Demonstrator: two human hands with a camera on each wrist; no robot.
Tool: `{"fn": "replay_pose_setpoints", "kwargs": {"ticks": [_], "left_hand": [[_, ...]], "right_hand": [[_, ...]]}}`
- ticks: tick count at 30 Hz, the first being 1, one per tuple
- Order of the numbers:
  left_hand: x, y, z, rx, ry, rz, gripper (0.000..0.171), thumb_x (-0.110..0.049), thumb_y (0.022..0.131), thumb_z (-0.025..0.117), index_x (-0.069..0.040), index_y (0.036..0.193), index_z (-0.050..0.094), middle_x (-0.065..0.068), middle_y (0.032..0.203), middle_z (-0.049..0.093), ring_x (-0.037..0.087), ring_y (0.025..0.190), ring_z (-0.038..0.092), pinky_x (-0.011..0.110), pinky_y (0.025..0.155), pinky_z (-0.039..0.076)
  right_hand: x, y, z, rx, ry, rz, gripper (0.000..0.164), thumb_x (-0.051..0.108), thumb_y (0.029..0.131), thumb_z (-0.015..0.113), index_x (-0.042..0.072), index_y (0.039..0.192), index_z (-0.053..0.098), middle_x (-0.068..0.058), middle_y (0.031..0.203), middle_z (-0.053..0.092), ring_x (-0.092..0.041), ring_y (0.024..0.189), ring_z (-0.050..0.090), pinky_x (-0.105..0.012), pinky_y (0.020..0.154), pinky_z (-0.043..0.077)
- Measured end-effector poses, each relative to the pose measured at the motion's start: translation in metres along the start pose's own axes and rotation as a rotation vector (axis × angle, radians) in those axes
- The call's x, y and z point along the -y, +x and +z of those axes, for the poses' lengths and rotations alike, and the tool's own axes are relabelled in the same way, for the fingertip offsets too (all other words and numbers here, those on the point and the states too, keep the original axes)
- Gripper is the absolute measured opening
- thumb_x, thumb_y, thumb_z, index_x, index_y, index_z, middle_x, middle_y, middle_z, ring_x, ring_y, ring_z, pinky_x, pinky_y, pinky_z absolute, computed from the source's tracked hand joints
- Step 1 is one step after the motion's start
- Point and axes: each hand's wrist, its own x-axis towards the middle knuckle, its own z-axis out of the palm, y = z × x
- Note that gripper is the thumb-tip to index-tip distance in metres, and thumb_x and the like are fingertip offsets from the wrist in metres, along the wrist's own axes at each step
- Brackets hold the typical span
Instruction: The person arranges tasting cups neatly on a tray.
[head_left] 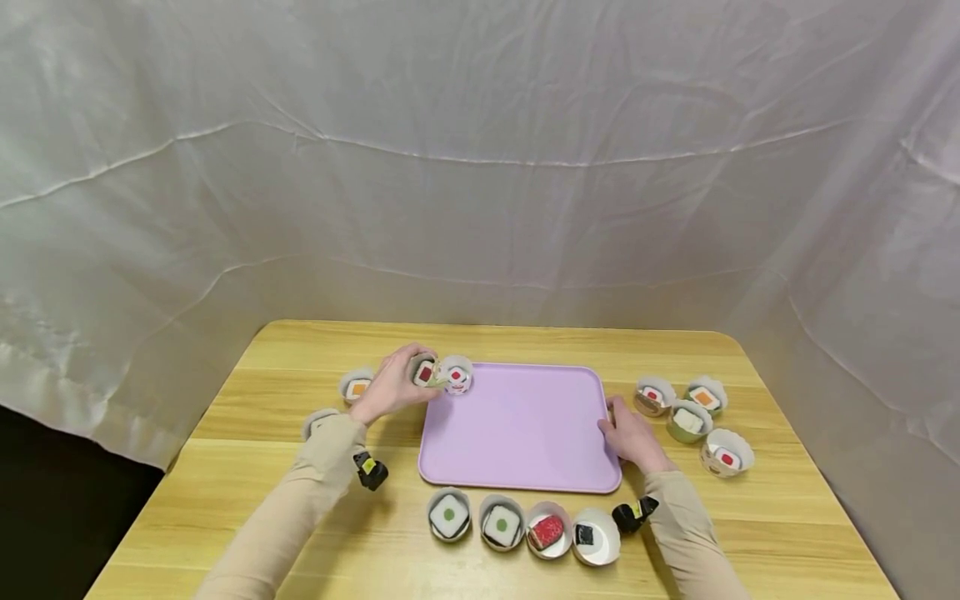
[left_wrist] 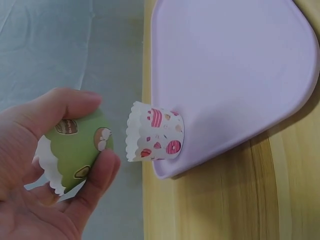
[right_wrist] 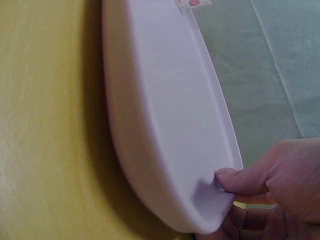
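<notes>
My left hand (head_left: 396,382) grips a green paper cup (left_wrist: 82,145) by its sides, above the table at the tray's far left corner. In the head view a dark red and white sushi piece (head_left: 424,372) shows inside that cup. Beside it, a white cup with pink cake prints (left_wrist: 160,135) stands on the corner of the lilac tray (head_left: 517,429), holding a white piece with a red centre (head_left: 457,376). My right hand (head_left: 630,433) holds the tray's right edge, thumb (right_wrist: 235,181) over the rim and the other fingers underneath.
Along the tray's near side stands a row of several filled cups (head_left: 502,523). To the right is a cluster of several more cups (head_left: 688,420). Two cups stand left, one with an orange-centred piece (head_left: 357,388), the other partly behind my left wrist. Grey curtains (head_left: 495,208) surround the wooden table (head_left: 787,533).
</notes>
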Motion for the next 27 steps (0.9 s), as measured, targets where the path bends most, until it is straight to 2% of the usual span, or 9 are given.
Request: {"fn": "replay_pose_setpoints", "kwargs": {"ticks": [5,16,20,27], "left_hand": [[-0.002,0.005,0.004,-0.017,-0.018,-0.004,0.057,-0.017,0.074,0.087,-0.005,0.123,0.061,0.017,0.118,0.068,0.030,0.101,0.062,0.038,0.087,0.048],[-0.011,0.015,0.018,-0.021,-0.040,-0.022,0.062,-0.018,0.073,0.088,-0.006,0.127,0.060,0.016,0.119,0.068,0.031,0.104,0.061,0.039,0.091,0.045],[-0.014,0.020,0.024,-0.013,-0.051,0.007,0.060,-0.016,0.075,0.087,-0.006,0.127,0.059,0.016,0.118,0.069,0.031,0.103,0.063,0.038,0.088,0.049],[-0.020,0.029,0.033,0.004,-0.054,0.072,0.061,-0.008,0.075,0.086,-0.006,0.130,0.059,0.017,0.121,0.069,0.032,0.107,0.065,0.045,0.093,0.052]], "right_hand": [[0.000,-0.001,0.000,-0.002,0.006,-0.002,0.042,0.015,0.102,0.049,-0.006,0.138,0.041,-0.033,0.109,0.064,-0.028,0.080,0.064,-0.033,0.065,0.048],[0.000,-0.002,0.000,-0.004,0.020,-0.012,0.041,0.015,0.103,0.049,-0.006,0.137,0.042,-0.031,0.107,0.064,-0.026,0.077,0.063,-0.031,0.063,0.047],[0.000,-0.002,0.000,-0.004,0.016,-0.014,0.040,0.015,0.102,0.049,-0.006,0.136,0.042,-0.030,0.106,0.065,-0.026,0.077,0.063,-0.032,0.063,0.047],[0.002,-0.003,0.001,0.000,0.018,-0.015,0.041,0.015,0.103,0.049,-0.006,0.137,0.041,-0.031,0.105,0.065,-0.027,0.077,0.063,-0.033,0.064,0.048]]}}
